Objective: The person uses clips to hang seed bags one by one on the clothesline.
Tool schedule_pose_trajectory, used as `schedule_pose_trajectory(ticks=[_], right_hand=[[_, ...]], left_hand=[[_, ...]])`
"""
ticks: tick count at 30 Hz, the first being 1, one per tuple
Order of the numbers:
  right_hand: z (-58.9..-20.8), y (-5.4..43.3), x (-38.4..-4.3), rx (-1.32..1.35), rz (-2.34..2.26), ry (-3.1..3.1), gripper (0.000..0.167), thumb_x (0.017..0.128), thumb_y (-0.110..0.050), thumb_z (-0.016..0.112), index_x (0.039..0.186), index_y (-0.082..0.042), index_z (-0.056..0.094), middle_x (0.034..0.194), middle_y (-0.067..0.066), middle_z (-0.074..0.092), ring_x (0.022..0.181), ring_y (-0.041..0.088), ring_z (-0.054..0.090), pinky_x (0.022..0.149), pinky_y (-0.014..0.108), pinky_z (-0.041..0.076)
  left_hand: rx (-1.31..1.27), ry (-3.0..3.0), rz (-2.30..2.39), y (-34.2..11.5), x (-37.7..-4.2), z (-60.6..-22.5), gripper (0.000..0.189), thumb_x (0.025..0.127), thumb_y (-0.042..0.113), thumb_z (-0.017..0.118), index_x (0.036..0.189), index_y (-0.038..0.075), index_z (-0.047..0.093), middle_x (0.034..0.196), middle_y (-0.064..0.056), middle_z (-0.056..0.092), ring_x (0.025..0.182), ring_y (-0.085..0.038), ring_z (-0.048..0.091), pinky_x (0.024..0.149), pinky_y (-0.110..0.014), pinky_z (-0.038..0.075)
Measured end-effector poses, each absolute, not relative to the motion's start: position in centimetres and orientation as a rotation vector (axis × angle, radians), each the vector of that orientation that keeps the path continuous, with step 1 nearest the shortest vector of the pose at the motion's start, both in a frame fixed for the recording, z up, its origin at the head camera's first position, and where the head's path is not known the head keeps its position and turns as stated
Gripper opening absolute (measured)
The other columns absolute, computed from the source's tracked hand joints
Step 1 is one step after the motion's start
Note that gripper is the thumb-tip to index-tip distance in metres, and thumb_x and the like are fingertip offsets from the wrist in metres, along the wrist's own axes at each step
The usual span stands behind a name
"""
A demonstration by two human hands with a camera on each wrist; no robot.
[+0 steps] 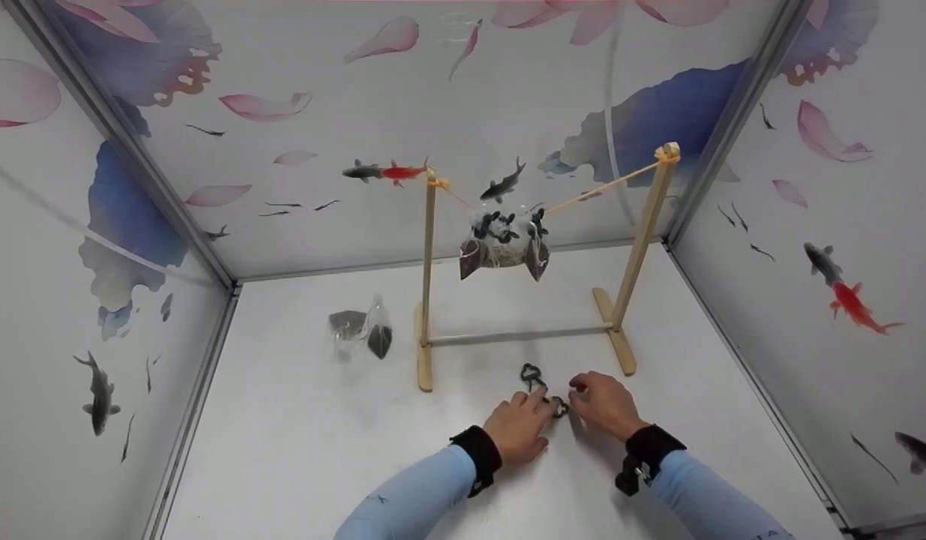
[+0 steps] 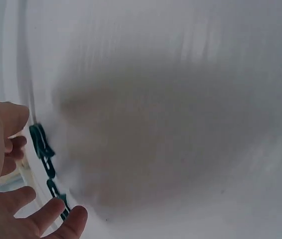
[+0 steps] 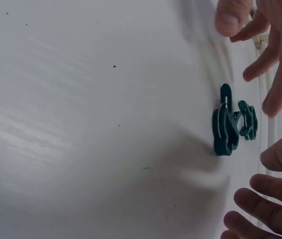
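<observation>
Two dark green clips, each with an open-looped head and a narrow end, lie on the white table. The farther clip [image 1: 531,373] is just ahead of my left fingertips; the nearer clip [image 1: 558,407] sits between my two hands. My left hand [image 1: 516,427] rests low beside them with fingers extended, index finger over the clips' inner ends. My right hand [image 1: 606,405] is just right of the nearer clip, fingers loosely bent and thumb apart. In the right wrist view a thin wire loop shows on one green clip [image 3: 225,129], and both hands' fingers are apart around the pair.
A wooden stand [image 1: 642,240] with an orange cord [image 1: 597,192] stands behind the hands. From the cord hangs a cluster of clear bags [image 1: 504,255] with dark and tan contents and dark clips. Left of it lie a grey-filled bag [image 1: 348,324] and a dark-filled bag [image 1: 380,340]. Printed walls surround the table.
</observation>
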State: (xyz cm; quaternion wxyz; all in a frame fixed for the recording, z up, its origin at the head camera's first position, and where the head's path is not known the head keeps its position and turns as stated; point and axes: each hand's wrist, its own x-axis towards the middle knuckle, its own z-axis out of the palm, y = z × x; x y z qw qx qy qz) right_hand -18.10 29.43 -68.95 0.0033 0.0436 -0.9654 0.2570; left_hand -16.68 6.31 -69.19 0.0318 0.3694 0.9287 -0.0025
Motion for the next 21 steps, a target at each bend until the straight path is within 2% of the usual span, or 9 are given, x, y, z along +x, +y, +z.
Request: schedule_pose_trajectory(ticks=[3,7,14,18,21], right_hand=[[-68.9,29.6,-18.1,0.141,0.799,-3.032,0.023,0.101,-0.017,0.076,0.118,-0.003,0.082,0.109,0.014,0.083,0.097,0.031,0.078,0.086,0.054,0.064],[-68.8,29.8,-17.9,0.128,0.803,-3.049,0.024,0.102,-0.018,0.076,0.12,-0.004,0.082,0.112,0.013,0.082,0.101,0.032,0.078,0.09,0.056,0.064],[-68.9,29.6,-17.9,0.114,0.847,-3.056,0.025,0.101,-0.018,0.077,0.121,-0.004,0.082,0.116,0.014,0.083,0.108,0.036,0.078,0.097,0.059,0.063],[-68.8,29.5,-18.0,0.107,0.865,-3.061,0.025,0.1,-0.018,0.079,0.12,-0.005,0.082,0.117,0.014,0.083,0.109,0.036,0.078,0.099,0.059,0.063],[-68.7,29.5,-18.0,0.119,0.848,-3.064,0.024,0.098,-0.017,0.08,0.119,-0.005,0.083,0.116,0.013,0.083,0.108,0.035,0.077,0.098,0.059,0.063]], left_hand=[[1.206,2.818,-0.206,7.2,-16.5,-69.3,0.069,0.111,0.056,0.063,0.174,0.034,0.042,0.181,0.003,0.043,0.152,-0.022,0.057,0.114,-0.04,0.059],[1.227,2.814,-0.225,7.4,-16.4,-68.7,0.061,0.11,0.057,0.065,0.166,0.035,0.052,0.175,0.005,0.052,0.148,-0.02,0.06,0.112,-0.037,0.06],[1.186,2.824,-0.088,6.0,-17.3,-68.7,0.042,0.102,0.051,0.08,0.138,0.03,0.072,0.136,0.006,0.072,0.116,-0.016,0.069,0.086,-0.03,0.063],[1.171,2.85,-0.098,4.8,-18.0,-68.4,0.023,0.101,0.042,0.083,0.119,0.028,0.082,0.113,0.006,0.076,0.097,-0.014,0.069,0.075,-0.029,0.061],[1.159,2.878,-0.085,4.0,-18.2,-68.7,0.015,0.102,0.036,0.084,0.113,0.025,0.083,0.103,0.005,0.077,0.089,-0.014,0.07,0.071,-0.028,0.061]])
